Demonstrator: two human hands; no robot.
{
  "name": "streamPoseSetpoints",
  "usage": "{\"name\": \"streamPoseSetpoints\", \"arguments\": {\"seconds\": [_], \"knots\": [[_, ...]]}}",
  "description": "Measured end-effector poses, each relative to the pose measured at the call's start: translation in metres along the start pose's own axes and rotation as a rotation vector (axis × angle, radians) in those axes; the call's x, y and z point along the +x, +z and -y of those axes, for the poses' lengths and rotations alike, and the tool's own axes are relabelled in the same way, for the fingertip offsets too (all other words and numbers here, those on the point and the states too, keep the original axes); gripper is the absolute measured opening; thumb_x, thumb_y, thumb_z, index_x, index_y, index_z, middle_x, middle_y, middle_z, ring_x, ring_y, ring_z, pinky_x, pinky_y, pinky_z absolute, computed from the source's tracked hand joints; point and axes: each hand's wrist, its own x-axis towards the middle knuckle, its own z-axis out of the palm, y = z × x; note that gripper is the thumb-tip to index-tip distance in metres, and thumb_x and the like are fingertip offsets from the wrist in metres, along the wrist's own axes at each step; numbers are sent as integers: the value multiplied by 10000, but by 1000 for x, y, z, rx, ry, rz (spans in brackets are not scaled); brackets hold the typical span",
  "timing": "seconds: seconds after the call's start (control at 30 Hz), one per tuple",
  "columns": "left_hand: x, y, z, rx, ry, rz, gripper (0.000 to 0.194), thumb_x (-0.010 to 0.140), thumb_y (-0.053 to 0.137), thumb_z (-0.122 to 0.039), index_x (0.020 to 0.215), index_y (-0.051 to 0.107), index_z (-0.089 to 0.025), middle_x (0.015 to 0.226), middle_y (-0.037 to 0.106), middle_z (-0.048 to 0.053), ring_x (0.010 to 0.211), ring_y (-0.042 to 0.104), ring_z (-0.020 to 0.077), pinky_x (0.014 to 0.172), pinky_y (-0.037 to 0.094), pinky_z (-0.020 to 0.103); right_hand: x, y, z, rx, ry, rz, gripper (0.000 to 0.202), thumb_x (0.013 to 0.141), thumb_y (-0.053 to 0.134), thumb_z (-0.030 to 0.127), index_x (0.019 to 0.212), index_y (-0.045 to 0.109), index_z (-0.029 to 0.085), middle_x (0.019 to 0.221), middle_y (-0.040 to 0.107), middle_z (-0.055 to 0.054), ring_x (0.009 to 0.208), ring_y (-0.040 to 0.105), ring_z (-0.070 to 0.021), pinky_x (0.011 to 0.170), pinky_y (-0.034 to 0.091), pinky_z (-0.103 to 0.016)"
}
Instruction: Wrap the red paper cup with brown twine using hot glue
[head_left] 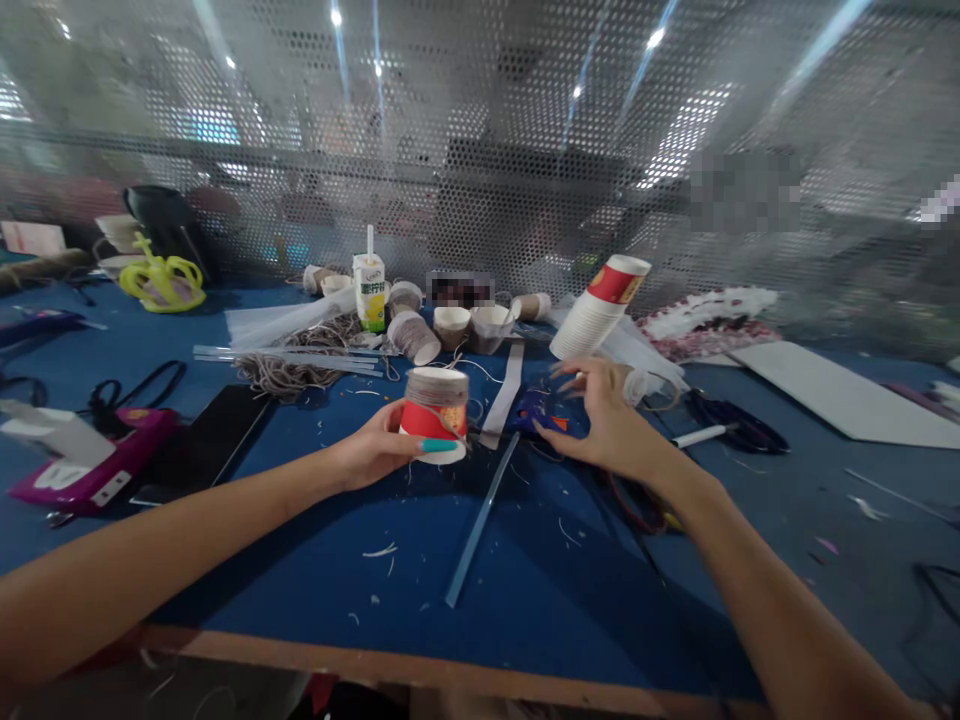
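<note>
My left hand (377, 446) is closed round a red and white paper cup (430, 418), its upper part wound with greyish-brown cord. The cup's mouth faces up, and my thumb presses its near side. To the right, my right hand (609, 418) has its fingers apart, slightly blurred, with nothing held in it. Its thumb is beside a dark blue glue gun (536, 410) with an orange trigger, lying on the table. A clear glue stick (480, 530) points from the gun toward me.
Behind stand cord-wrapped cups (415, 338), a juice carton (370, 292) and a tilted stack of paper cups (589, 318). A cord bundle (300, 358) lies left of centre. Further left are a phone (206, 445) and a magenta case (105, 470); a white board (855, 395) is at right.
</note>
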Motion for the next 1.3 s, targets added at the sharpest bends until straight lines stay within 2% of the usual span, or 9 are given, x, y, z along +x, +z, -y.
{"name": "streamPoseSetpoints", "arguments": {"seconds": [0.17,0.43,0.57,0.67,0.77,0.87,1.03,1.17,1.3], "knots": [[-1,-6,-2,-126,-13,142,553,593,814,-277,1106,650,-149,1055,725,113,1007,669,270,958,465,423,1,11,-12,-330,219,256,459,571,677,310,945,452,165,1005,576,-167,1019,576,-379,856,492,-484],[3,-4,1,-143,-19,-32,491,578,818,-153,1038,648,-166,1008,734,89,960,682,258,970,452,440,-2,14,-5,-370,283,229,290,575,647,199,825,500,184,887,614,-145,793,645,-330,651,506,-396],[4,0,-1,-123,-63,-71,485,573,822,-144,1020,633,-154,993,727,85,942,683,254,966,449,447,3,9,-9,-353,293,76,211,684,570,240,878,534,165,977,611,-184,875,638,-348,736,505,-452],[3,3,-2,-133,-77,-91,487,557,834,-166,1000,631,-151,966,727,78,912,684,244,932,466,430,5,4,-9,-120,279,-188,242,649,575,237,880,544,176,956,635,-163,905,636,-348,760,516,-480],[2,4,-4,-145,-87,-88,500,548,832,-132,1004,628,-156,951,730,69,888,685,230,933,464,422,3,3,-1,389,350,-287,219,646,611,297,841,561,210,812,674,-86,661,655,-267,565,545,-411],[2,3,-3,-153,-92,-63,475,580,822,-138,1012,629,-166,965,730,72,889,684,226,946,455,428,0,5,14,783,420,-276,219,717,594,431,747,591,213,555,625,-24,419,577,-190,396,493,-330],[4,1,-1,-145,-70,-49,434,616,816,-209,1009,639,-157,938,730,84,884,679,229,921,466,428,-11,10,44,1084,326,-115,315,780,585,506,716,591,198,348,476,50,212,373,-115,233,347,-259],[4,2,2,-107,-59,-53,494,584,831,-203,1031,625,-161,960,725,69,902,677,232,913,467,419,-25,16,59,1125,304,46,289,745,698,465,690,630,190,314,446,67,190,336,-92,218,315,-236],[4,3,2,-74,-56,-46,613,523,868,-231,1074,615,-136,993,717,86,909,673,231,895,472,394,-34,23,57,991,320,58,322,714,745,465,599,640,183,306,462,46,242,410,-102,271,379,-243]]}}
